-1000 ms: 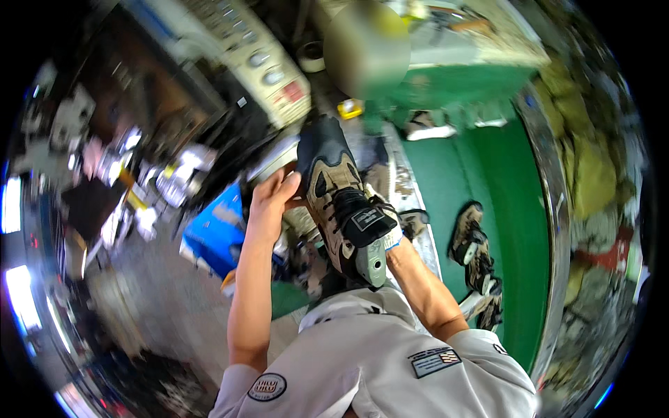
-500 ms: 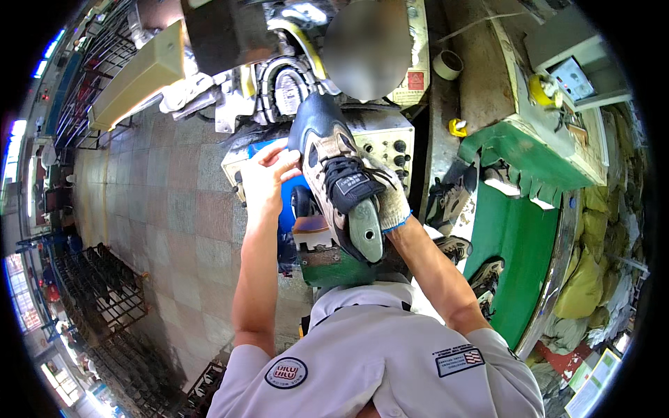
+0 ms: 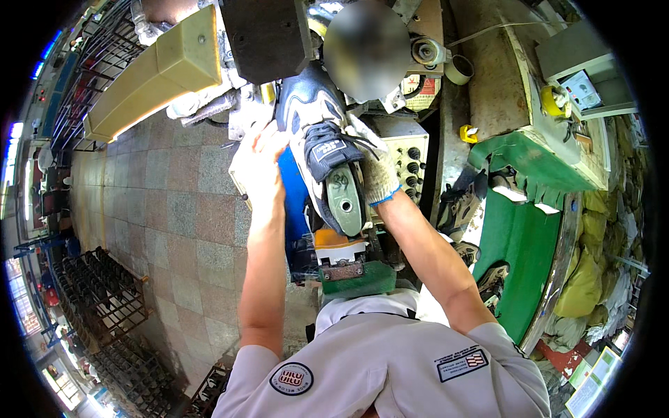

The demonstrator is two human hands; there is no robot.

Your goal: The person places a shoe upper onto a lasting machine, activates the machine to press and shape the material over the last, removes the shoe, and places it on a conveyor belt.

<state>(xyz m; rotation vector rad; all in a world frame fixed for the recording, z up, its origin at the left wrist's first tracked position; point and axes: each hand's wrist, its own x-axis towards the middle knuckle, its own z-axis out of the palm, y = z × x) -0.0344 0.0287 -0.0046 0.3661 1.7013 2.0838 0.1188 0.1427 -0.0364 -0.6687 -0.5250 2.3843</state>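
A black, white and beige lace-up shoe [image 3: 298, 132] on a green last [image 3: 345, 188] lies toe-forward in the machine's jaws [image 3: 265, 104]. The last's top, with a round hole, faces up at the heel end. My right hand [image 3: 380, 171], in a knitted glove with a blue cuff edge, grips the shoe's right side by the laces. Bare, with its fingers stretched forward, my left hand [image 3: 267, 157] is against the shoe's left side near the forefoot. Its fingertips are washed out by glare. The toe is partly hidden under the machine's dark plate [image 3: 265, 38].
A control panel with black knobs [image 3: 412, 164] stands right of the shoe. Below the heel sits an orange-topped support [image 3: 338, 240]. More shoes [image 3: 456, 202] rest along the green bench [image 3: 519, 251]. At left are a long yellowish cover [image 3: 157, 70] and shoe racks [image 3: 104, 292].
The shoe has moved forward into the machine and turned straighter, with both hands travelling along. More of the support below the heel shows. The dark plate sits farther right in view.
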